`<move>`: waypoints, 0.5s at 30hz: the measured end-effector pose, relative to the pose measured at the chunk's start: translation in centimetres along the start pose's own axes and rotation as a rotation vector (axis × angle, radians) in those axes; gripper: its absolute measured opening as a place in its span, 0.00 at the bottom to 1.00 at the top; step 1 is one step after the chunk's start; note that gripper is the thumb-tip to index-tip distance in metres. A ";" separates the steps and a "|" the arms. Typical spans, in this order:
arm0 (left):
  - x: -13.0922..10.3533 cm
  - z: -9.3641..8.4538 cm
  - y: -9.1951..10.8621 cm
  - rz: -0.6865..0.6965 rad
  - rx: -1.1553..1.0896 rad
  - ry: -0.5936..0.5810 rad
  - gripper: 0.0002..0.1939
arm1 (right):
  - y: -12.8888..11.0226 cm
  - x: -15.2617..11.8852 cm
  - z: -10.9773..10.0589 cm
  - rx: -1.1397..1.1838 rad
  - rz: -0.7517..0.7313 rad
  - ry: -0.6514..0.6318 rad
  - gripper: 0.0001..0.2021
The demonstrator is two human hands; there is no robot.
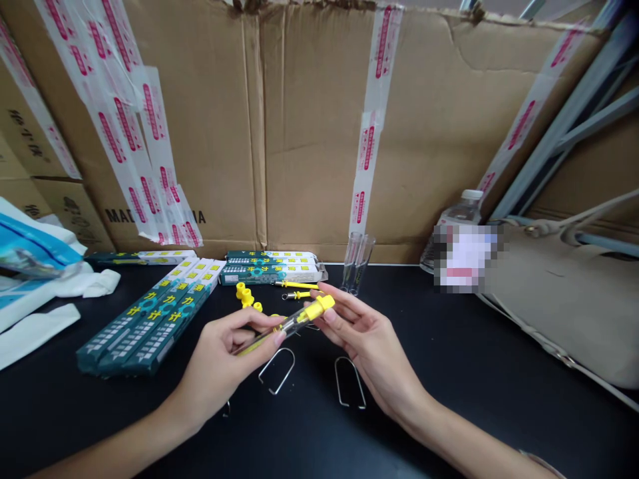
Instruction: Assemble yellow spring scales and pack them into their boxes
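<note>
My left hand (224,352) grips the clear tube of a spring scale (294,324) between thumb and fingers, tilted up to the right. Metal and yellow parts show inside the tube. At its upper end is a yellow cap (318,308), which the thumb and fingers of my right hand (367,332) hold. Below the hands, a bent wire loop (277,371) and a second wire loop (350,382) lie on the black table (429,412). Behind the hands are loose yellow caps (243,294) and yellow rods with metal ends (298,285).
Two clear tubes (357,263) stand upright near the cardboard wall (309,133). Green-and-white boxes (154,319) lie at left, more boxes (272,267) at the back. A plastic bag (34,266) is far left. A bottle (462,209) and a beige bag (564,299) stand at right.
</note>
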State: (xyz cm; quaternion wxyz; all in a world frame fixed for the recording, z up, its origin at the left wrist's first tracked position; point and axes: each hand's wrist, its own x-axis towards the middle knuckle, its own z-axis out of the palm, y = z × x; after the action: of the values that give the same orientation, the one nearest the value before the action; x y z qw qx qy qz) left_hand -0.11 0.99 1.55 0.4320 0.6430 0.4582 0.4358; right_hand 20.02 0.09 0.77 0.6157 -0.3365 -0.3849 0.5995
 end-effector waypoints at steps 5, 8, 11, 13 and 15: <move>-0.1 -0.1 -0.3 0.001 0.018 -0.021 0.11 | 0.2 0.0 -0.1 0.052 0.043 -0.052 0.20; -0.2 -0.1 -0.4 0.004 0.016 -0.014 0.11 | 0.3 -0.1 -0.1 0.071 0.043 -0.050 0.20; -0.4 0.0 -0.5 0.000 0.004 -0.012 0.11 | 0.4 -0.3 -0.1 0.072 0.038 -0.052 0.19; -0.4 0.0 -0.4 0.003 0.009 -0.015 0.11 | 0.4 -0.4 0.0 0.065 0.036 -0.052 0.17; -0.4 0.0 -0.4 0.010 0.025 -0.023 0.11 | 0.3 -0.4 0.0 0.058 0.036 -0.052 0.15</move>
State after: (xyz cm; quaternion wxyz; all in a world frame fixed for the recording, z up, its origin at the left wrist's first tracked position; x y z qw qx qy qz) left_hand -0.30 0.65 1.06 0.4268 0.6557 0.4555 0.4248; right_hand 19.90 -0.28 0.48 0.6040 -0.3095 -0.3771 0.6302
